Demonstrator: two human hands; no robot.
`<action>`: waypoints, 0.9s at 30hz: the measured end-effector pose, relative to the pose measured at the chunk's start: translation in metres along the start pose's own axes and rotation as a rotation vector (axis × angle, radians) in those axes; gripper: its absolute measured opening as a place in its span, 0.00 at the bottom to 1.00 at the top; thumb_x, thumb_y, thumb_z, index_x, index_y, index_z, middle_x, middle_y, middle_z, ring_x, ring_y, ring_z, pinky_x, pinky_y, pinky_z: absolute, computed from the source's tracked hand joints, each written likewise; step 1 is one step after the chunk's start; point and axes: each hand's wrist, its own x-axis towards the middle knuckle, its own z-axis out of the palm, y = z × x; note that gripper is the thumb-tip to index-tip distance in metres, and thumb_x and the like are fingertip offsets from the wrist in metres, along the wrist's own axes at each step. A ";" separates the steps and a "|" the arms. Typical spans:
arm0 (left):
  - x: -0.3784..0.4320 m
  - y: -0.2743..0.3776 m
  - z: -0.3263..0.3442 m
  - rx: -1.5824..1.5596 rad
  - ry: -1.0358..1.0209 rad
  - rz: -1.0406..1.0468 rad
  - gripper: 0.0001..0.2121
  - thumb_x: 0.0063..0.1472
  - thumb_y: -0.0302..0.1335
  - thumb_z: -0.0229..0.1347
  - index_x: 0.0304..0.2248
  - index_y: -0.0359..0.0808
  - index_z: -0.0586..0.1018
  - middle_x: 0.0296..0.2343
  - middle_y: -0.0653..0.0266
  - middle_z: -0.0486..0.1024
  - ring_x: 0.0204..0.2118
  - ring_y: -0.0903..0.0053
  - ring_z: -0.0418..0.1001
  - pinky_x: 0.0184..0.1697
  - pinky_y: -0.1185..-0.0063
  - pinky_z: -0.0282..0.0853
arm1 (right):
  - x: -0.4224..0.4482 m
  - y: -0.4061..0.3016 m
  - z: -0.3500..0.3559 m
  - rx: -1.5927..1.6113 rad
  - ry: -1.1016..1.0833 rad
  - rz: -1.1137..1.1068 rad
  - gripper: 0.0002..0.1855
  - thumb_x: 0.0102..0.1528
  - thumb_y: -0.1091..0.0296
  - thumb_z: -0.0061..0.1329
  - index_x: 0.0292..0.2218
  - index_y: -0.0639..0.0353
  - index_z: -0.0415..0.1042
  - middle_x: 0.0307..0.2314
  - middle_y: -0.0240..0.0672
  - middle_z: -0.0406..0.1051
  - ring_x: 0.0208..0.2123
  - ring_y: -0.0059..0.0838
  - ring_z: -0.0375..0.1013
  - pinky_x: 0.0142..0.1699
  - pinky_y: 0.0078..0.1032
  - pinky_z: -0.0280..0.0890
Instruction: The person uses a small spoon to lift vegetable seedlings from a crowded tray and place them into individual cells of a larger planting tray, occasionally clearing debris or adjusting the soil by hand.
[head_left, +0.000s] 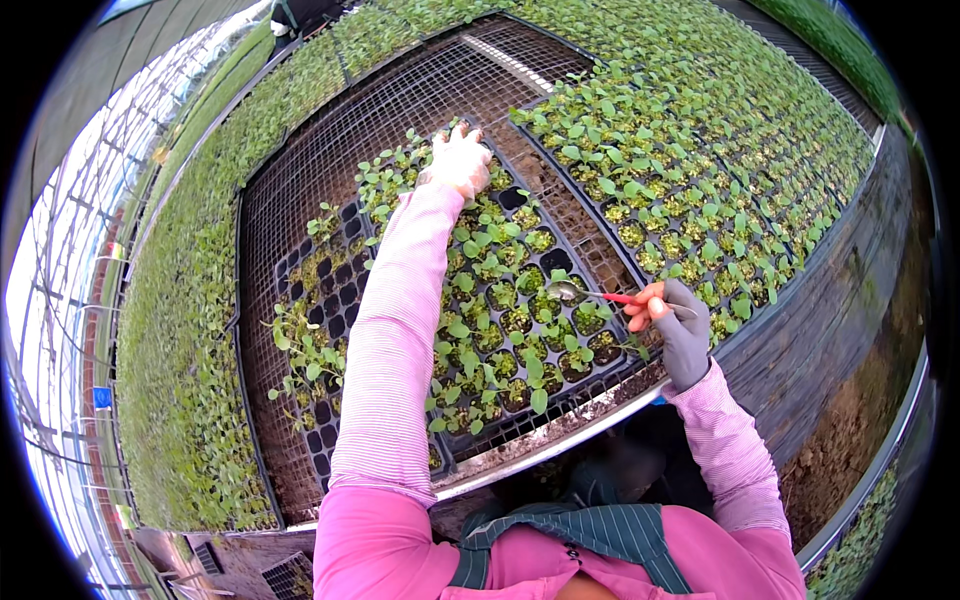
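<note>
My left hand (456, 161), in a thin pale glove, reaches to the far end of a black plug tray of seedlings (487, 300); its fingertips are at the far edge, and whether they hold anything cannot be told. In a grey fingerless glove, my right hand (671, 319) grips a small metal spoon with a red handle (616, 298). The spoon's bowl lies over the tray's right side, among leafy seedlings. A few cells there are dark, without a plant. Left of my left forearm is a second plug tray (334, 289), with many dark cells and some seedlings.
Wire mesh (300, 161) of the bench shows around both trays. Dense seedling trays (675, 172) fill the right and far sides, with more seedlings (180, 360) along the left. A pale metal bench edge (555, 446) runs before me. Another person (283, 26) is partly visible at the top left.
</note>
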 end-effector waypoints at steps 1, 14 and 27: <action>0.001 0.000 0.001 0.013 0.002 0.013 0.07 0.43 0.30 0.58 0.26 0.48 0.81 0.53 0.63 0.61 0.58 0.63 0.51 0.56 0.59 0.46 | 0.000 0.000 -0.001 -0.001 -0.006 -0.010 0.13 0.55 0.63 0.43 0.33 0.67 0.68 0.26 0.38 0.71 0.25 0.19 0.69 0.33 0.16 0.63; -0.006 -0.002 0.003 -0.086 0.087 -0.054 0.07 0.48 0.29 0.54 0.29 0.45 0.79 0.49 0.62 0.65 0.55 0.63 0.57 0.56 0.63 0.48 | -0.001 0.002 -0.009 0.054 -0.036 -0.036 0.15 0.54 0.62 0.45 0.32 0.68 0.69 0.24 0.36 0.71 0.24 0.19 0.69 0.32 0.15 0.63; -0.075 -0.004 -0.053 -1.326 0.542 -0.188 0.05 0.41 0.20 0.55 0.22 0.34 0.75 0.40 0.54 0.72 0.43 0.69 0.70 0.46 0.77 0.64 | 0.001 -0.004 -0.017 -0.003 0.039 -0.051 0.13 0.57 0.65 0.38 0.32 0.66 0.68 0.23 0.37 0.71 0.21 0.18 0.68 0.28 0.16 0.62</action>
